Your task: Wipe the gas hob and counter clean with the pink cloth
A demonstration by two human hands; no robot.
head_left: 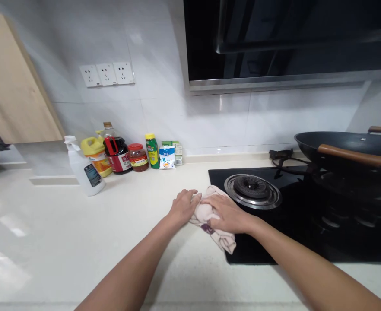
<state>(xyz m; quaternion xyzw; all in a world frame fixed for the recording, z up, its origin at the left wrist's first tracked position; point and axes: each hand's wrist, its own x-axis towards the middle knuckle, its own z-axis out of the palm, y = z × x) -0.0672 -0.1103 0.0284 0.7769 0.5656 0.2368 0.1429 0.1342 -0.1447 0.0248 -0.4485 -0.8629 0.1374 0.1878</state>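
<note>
A crumpled pale pink cloth (204, 212) with a dark purple patch lies over the left edge of the black gas hob (290, 237), partly on the white countertop (112, 242). My right hand (227, 211) presses down on it, fingers curled into the fabric. At its left side, my left hand (184, 206) grips the bunched cloth with bent fingers, close to the right hand's fingertips. Just right of the hands sits a round burner (252, 188) with a shiny metal ring and no pan support on it.
A black wok (336, 147) with wooden handles stands on the right burner. A loose pan support (281, 160) lies behind the hob. Along the wall are a white spray bottle (86, 170), a red-lidded jar (138, 157), a green bottle (152, 151) and several other containers. A range hood (287, 43) hangs above.
</note>
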